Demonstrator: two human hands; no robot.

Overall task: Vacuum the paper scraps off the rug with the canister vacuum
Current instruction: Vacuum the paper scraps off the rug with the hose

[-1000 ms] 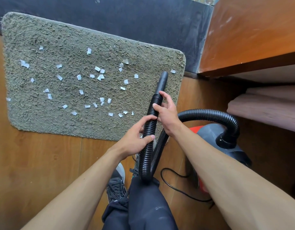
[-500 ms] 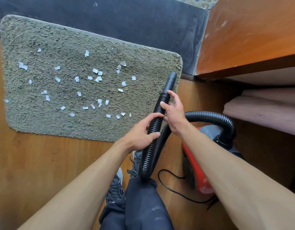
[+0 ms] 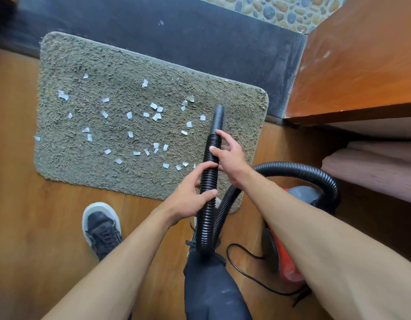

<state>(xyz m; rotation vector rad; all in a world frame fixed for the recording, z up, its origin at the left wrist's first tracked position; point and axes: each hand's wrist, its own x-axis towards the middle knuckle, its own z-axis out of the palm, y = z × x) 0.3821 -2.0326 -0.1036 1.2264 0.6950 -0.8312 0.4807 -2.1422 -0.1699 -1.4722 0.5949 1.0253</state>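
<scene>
A grey-green shaggy rug (image 3: 68, 158) lies on the wooden floor, strewn with several small white paper scraps (image 3: 156, 116). The black ribbed vacuum hose (image 3: 208, 213) rises between my hands, and its smooth nozzle (image 3: 218, 117) hangs over the rug's right part. My left hand (image 3: 190, 192) grips the hose lower down. My right hand (image 3: 230, 155) holds it higher up, just below the nozzle. The hose loops right to the red and grey canister vacuum (image 3: 290, 269), partly hidden behind my right arm.
A dark step (image 3: 176, 38) borders the rug's far edge. An orange wooden cabinet (image 3: 361, 61) and a low shelf stand at the right. The black power cord (image 3: 246, 271) trails on the floor by the canister. My shoe (image 3: 101, 229) stands near the rug's front edge.
The view has shifted, so the rug sits further right and lower in frame. The nozzle has swung from the rug's right edge to point over the rug. My left foot now shows on the floor.
</scene>
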